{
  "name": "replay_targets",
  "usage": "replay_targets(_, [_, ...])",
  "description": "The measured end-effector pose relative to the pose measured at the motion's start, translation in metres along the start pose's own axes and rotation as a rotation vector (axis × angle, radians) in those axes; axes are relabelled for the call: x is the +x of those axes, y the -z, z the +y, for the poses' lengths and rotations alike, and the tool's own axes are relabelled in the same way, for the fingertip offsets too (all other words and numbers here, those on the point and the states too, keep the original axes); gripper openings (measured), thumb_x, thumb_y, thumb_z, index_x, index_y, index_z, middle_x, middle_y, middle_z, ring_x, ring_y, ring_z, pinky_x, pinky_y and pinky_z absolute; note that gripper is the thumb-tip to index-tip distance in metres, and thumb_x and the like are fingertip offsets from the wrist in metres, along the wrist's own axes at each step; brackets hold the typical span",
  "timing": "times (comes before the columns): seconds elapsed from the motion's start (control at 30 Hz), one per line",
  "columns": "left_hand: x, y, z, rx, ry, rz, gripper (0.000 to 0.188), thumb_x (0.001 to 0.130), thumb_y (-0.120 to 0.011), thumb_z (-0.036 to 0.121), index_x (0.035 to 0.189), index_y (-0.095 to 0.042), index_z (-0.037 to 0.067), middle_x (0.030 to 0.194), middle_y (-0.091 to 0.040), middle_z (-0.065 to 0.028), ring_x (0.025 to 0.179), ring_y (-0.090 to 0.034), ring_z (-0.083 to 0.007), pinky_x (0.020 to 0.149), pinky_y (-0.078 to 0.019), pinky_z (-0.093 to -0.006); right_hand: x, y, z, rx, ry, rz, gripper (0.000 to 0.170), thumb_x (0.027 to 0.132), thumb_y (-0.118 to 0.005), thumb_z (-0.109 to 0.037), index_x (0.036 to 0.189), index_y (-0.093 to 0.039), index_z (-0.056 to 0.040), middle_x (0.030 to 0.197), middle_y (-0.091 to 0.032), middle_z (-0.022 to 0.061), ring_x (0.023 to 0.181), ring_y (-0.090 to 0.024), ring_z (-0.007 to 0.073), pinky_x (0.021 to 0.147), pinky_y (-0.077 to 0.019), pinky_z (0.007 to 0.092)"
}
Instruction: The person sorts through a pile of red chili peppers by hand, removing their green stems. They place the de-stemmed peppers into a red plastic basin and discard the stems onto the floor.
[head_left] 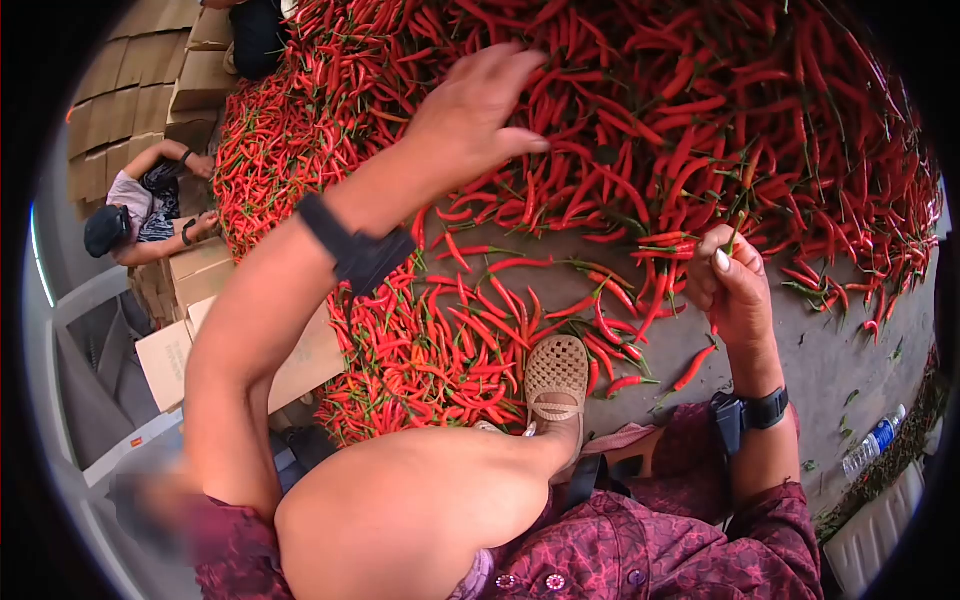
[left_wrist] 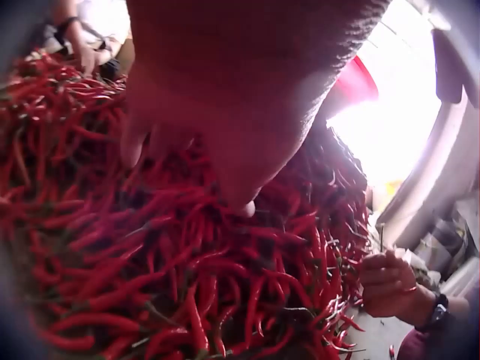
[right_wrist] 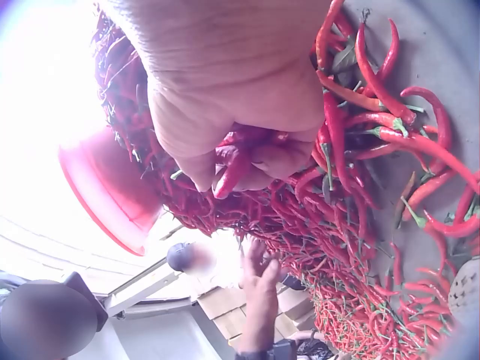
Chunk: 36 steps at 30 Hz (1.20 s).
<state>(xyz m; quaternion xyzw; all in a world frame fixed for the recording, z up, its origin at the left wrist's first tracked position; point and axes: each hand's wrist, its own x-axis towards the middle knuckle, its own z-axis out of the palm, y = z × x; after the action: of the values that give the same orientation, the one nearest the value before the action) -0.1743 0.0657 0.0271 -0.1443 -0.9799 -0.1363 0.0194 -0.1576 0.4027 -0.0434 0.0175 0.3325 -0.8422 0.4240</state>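
Red chili peppers (head_left: 620, 180) with green stems lie in a large heap. Over its middle, my left hand (head_left: 475, 115) is spread with fingers extended and the thumb apart, holding nothing; in the left wrist view this hand (left_wrist: 210, 112) hangs above the peppers (left_wrist: 217, 270). At the heap's near right edge, my right hand (head_left: 735, 285) has its fingers curled round several peppers, a green stem by the thumb. The right wrist view shows the right hand (right_wrist: 240, 97) gripping red peppers (right_wrist: 232, 172), their far ends hidden by the palm.
Another person (head_left: 140, 215) sits at the heap's left side near cardboard boxes (head_left: 200, 270). A sandaled foot (head_left: 557, 380) stands among loose peppers on the grey floor (head_left: 830, 385). A plastic bottle (head_left: 875, 440) lies at the right. A red tub (right_wrist: 112, 195) is beyond the heap.
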Motion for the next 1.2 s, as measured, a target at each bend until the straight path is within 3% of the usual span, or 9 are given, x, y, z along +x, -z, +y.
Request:
replay_targets(0.1, [0.049, -0.018, 0.043, 0.070, -0.160, -0.066, 0.085, 0.059, -0.080, 0.033, 0.134, -0.043, 0.019, 0.142, -0.036, -0.0141, 0.124, -0.042, -0.0385, 0.102, -0.0388, -0.0473, 0.002, -0.002, 0.002, -0.014, 0.008, -0.014, 0.022, 0.086, -0.064, -0.022, 0.095, -0.056, -0.0034, 0.064, -0.045, -0.0003, 0.052, -0.040, 0.0070, 0.045, -0.0328, 0.0204])
replay_targets(0.23, [0.078, -0.043, 0.084, 0.408, -0.261, -0.177, 0.071, 0.069, -0.074, 0.035, 0.133, -0.044, 0.032, 0.144, -0.034, -0.0090, 0.126, -0.038, -0.0358, 0.096, -0.0398, -0.0548, 0.006, 0.000, 0.004, 0.030, 0.007, -0.006, 0.022, 0.086, -0.064, -0.022, 0.095, -0.057, -0.0031, 0.064, -0.046, 0.0003, 0.052, -0.040, 0.0074, 0.044, -0.0315, 0.0208])
replay_targets(0.33, [0.083, -0.065, 0.053, 0.264, -0.316, -0.065, 0.071, 0.065, -0.074, 0.026, 0.131, -0.047, 0.022, 0.144, -0.036, -0.0072, 0.118, -0.046, -0.0395, 0.099, -0.0418, -0.0489, 0.007, 0.005, 0.006, 0.044, -0.028, 0.009, 0.021, 0.086, -0.064, -0.021, 0.095, -0.058, -0.0031, 0.063, -0.047, 0.0005, 0.052, -0.041, 0.0075, 0.044, -0.0310, 0.0208])
replay_targets(0.43, [0.064, -0.054, 0.031, 0.247, -0.071, -0.304, 0.055, 0.072, -0.064, 0.015, 0.125, -0.052, 0.021, 0.142, -0.038, -0.0049, 0.112, -0.050, -0.0366, 0.089, -0.0490, -0.0485, 0.005, 0.008, 0.003, 0.055, -0.029, 0.016, 0.019, 0.087, -0.063, -0.020, 0.095, -0.058, -0.0031, 0.063, -0.047, 0.0006, 0.052, -0.041, 0.0076, 0.044, -0.0309, 0.0208])
replay_targets(0.5, [0.039, -0.055, 0.014, 0.336, -0.208, -0.235, 0.052, 0.073, -0.057, 0.007, 0.123, -0.053, 0.021, 0.141, -0.038, -0.0077, 0.109, -0.052, -0.0355, 0.081, -0.0522, -0.0465, 0.003, 0.009, 0.002, 0.080, -0.011, 0.016, 0.018, 0.087, -0.063, -0.019, 0.095, -0.059, -0.0031, 0.063, -0.047, 0.0007, 0.052, -0.042, 0.0076, 0.044, -0.0310, 0.0208])
replay_targets(0.7, [-0.038, -0.036, -0.009, 0.390, -0.101, -0.394, 0.053, 0.072, -0.056, 0.006, 0.124, -0.052, 0.018, 0.139, -0.039, -0.0146, 0.107, -0.052, -0.0360, 0.080, -0.0502, -0.0472, -0.001, 0.006, 0.005, 0.062, -0.043, 0.007, 0.020, 0.086, -0.064, -0.019, 0.096, -0.060, -0.0027, 0.063, -0.049, 0.0002, 0.053, -0.045, 0.0075, 0.044, -0.0323, 0.0210])
replay_targets(0.9, [-0.130, -0.033, -0.020, 0.275, 0.186, -0.451, 0.036, 0.075, -0.054, 0.007, 0.110, -0.054, 0.014, 0.126, -0.047, -0.0186, 0.103, -0.054, -0.0403, 0.078, -0.0506, -0.0466, -0.002, 0.002, 0.006, 0.034, -0.060, 0.008, 0.021, 0.086, -0.065, -0.019, 0.096, -0.060, -0.0023, 0.064, -0.051, 0.0003, 0.054, -0.046, 0.0074, 0.045, -0.0337, 0.0207])
replay_targets(1.13, [-0.186, -0.024, 0.005, -0.184, 0.620, -0.070, 0.029, 0.076, -0.065, 0.002, 0.104, -0.062, 0.006, 0.089, -0.059, -0.0103, 0.083, -0.062, -0.0265, 0.062, -0.0513, -0.0344, 0.002, -0.001, 0.011, 0.031, -0.098, 0.001, 0.019, 0.085, -0.066, -0.017, 0.095, -0.060, -0.0025, 0.067, -0.053, 0.0014, 0.054, -0.047, 0.0077, 0.045, -0.0356, 0.0217])
replay_targets(1.2, [-0.172, -0.010, 0.026, -0.707, 0.996, -0.063, 0.026, 0.080, -0.064, 0.004, 0.106, -0.062, 0.004, 0.089, -0.062, -0.0083, 0.075, -0.062, -0.0201, 0.058, -0.0495, -0.0293, 0.003, -0.008, 0.017, 0.023, -0.136, 0.027, 0.017, 0.085, -0.066, -0.016, 0.093, -0.060, -0.0027, 0.069, -0.055, 0.0015, 0.054, -0.047, 0.0076, 0.045, -0.0358, 0.0216])
